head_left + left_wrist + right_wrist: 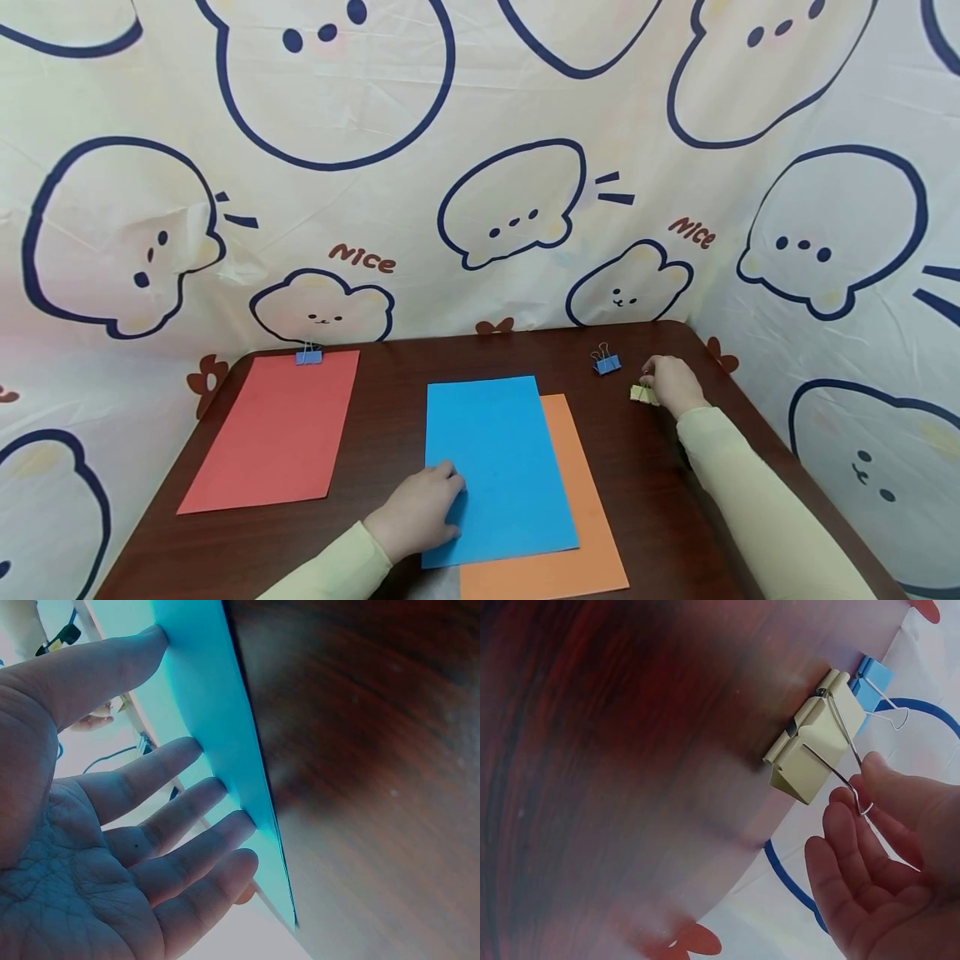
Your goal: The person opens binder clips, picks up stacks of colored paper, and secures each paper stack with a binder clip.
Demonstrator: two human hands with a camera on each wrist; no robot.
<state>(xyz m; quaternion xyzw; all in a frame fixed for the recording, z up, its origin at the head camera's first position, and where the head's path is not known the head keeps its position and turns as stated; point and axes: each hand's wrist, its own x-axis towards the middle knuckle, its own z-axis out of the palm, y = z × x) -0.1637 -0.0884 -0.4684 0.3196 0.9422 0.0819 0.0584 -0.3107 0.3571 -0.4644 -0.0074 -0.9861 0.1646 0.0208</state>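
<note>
My left hand [420, 508] rests on the left edge of a blue sheet [495, 467], its fingers spread and relaxed. In the left wrist view the fingertips [244, 821] touch the blue surface near its edge. Under that sheet lies an orange sheet [592, 508], showing along the right and bottom. Over at the right of the table, my right hand [672, 385] pinches the wire handle of a pale yellow binder clip [643, 394]. The right wrist view shows thumb and fingers at the wire, with the clip's yellow body [817, 735] at the table top.
A blue binder clip [607, 364] stands just left of the yellow one. At the left lies a red sheet [277, 433] with another blue binder clip [308, 357] at its top edge. A patterned curtain [510, 100] rises behind the dark wooden table [390, 417].
</note>
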